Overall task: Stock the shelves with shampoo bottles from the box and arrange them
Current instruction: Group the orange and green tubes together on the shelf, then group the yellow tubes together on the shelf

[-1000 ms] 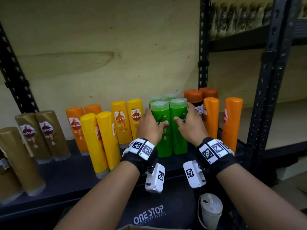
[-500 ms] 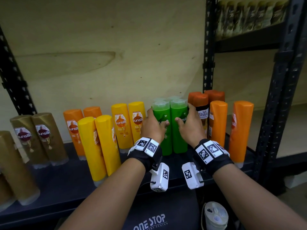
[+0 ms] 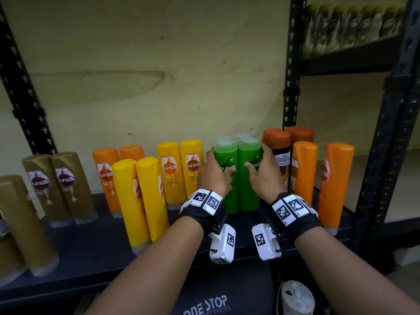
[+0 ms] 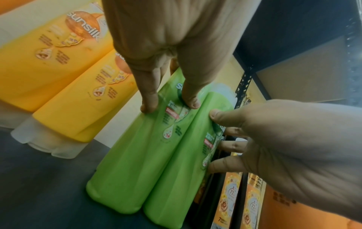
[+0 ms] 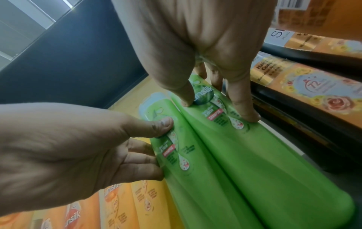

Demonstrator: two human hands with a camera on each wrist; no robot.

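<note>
Two green Sunsilk shampoo bottles stand upright and side by side on the dark shelf (image 3: 95, 246). My left hand (image 3: 218, 171) grips the left green bottle (image 3: 228, 153), thumb on its label and fingers round its left side. My right hand (image 3: 260, 171) grips the right green bottle (image 3: 250, 153) the same way, fingers round its right side. In the left wrist view my left hand (image 4: 169, 103) pinches the left green bottle (image 4: 137, 155). The right wrist view has my right hand (image 5: 219, 108) on the right green bottle (image 5: 264, 170). More green caps (image 3: 244, 135) show behind the pair.
Yellow bottles (image 3: 141, 196) and orange bottles (image 3: 106, 176) stand left of the green pair, brown ones (image 3: 61, 185) farther left. Dark orange-capped Shayla bottles (image 3: 281, 158) and orange bottles (image 3: 334, 183) stand right. A black upright (image 3: 384, 155) bounds the shelf. A white jar (image 3: 297, 298) sits below.
Both hands keep their hold on the two green bottles, which stay in place. Only the head view has shifted a little.
</note>
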